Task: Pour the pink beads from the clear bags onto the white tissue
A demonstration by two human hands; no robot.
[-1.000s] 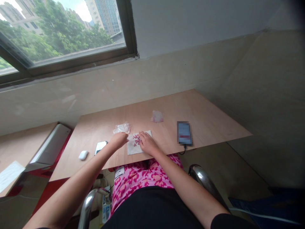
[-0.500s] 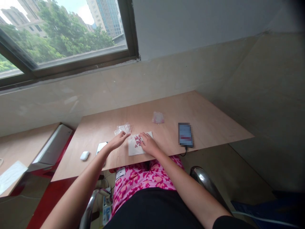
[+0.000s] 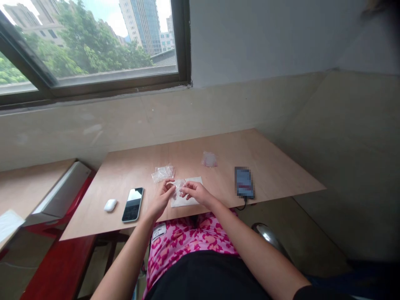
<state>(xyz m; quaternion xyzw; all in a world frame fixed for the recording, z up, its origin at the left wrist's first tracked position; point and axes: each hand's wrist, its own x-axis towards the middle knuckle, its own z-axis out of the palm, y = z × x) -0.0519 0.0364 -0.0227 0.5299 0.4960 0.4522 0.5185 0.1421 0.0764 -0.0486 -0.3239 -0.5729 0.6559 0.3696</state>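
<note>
Between my hands is a small clear plastic bag [image 3: 178,186], pinched on its left by my left hand [image 3: 163,196] and on its right by my right hand [image 3: 199,193]. It hangs above a white sheet [image 3: 189,202] on the table. The small red pieces on that sheet are mostly hidden behind the bag and fingers. A loose pile of clear plastic bags [image 3: 163,172] lies just beyond my left hand. Farther back, another clear bag [image 3: 209,159] shows some red at its lower edge.
A phone [image 3: 133,204] and a white earbud case [image 3: 110,205] lie left of my hands on the wooden table [image 3: 228,146]. To the right is a pixelated device [image 3: 244,182] with a cable. A wall and window [image 3: 93,46] stand behind the table.
My right hand has left the red pieces and come up to the bag. Both hands now pinch a clear bag over the sheet. The view has shifted, uncovering the phone.
</note>
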